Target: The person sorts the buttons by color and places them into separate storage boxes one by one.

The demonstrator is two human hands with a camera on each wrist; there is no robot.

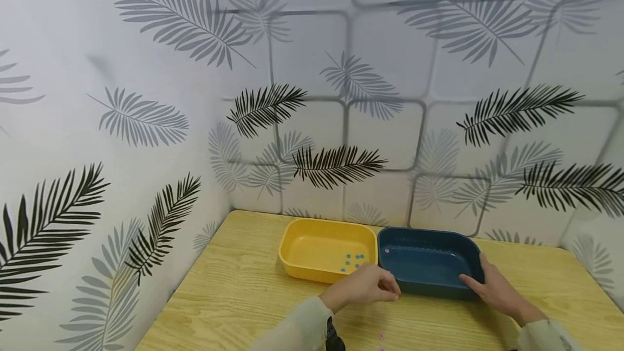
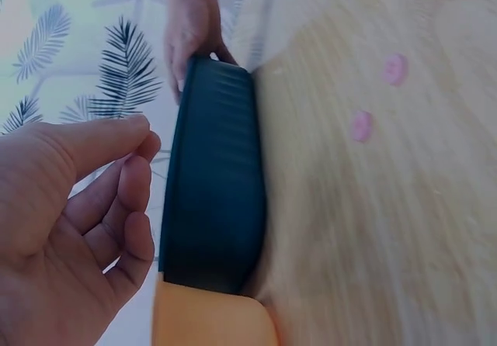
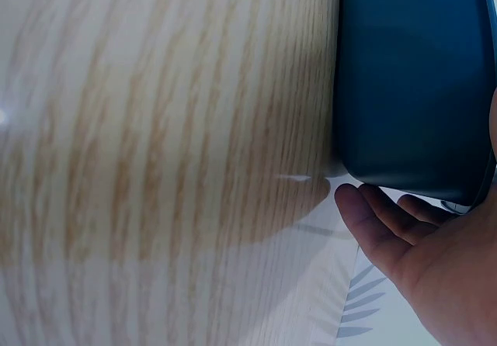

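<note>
My left hand (image 1: pixel 363 287) hovers at the front of the two trays, where they meet. In the left wrist view, its thumb and index fingertips come together and the other fingers curl loosely; I cannot tell whether a small piece is between the tips. My right hand (image 1: pixel 502 292) grips the right end of the dark blue tray (image 1: pixel 424 288), thumb at the front rim and fingers along the end wall. One pink button (image 1: pixel 387 251) lies inside that tray at the left. Two pink buttons, one nearer the trays (image 2: pixel 395 69) and one beside it (image 2: pixel 361 126), lie on the table.
A yellow tray (image 1: pixel 304 273) stands against the blue tray's left side, with several small blue buttons (image 1: pixel 348 262) in its right part. The wooden table (image 1: pixel 234 286) runs back to a leaf-patterned wall (image 1: pixel 312 123), with another wall at the left.
</note>
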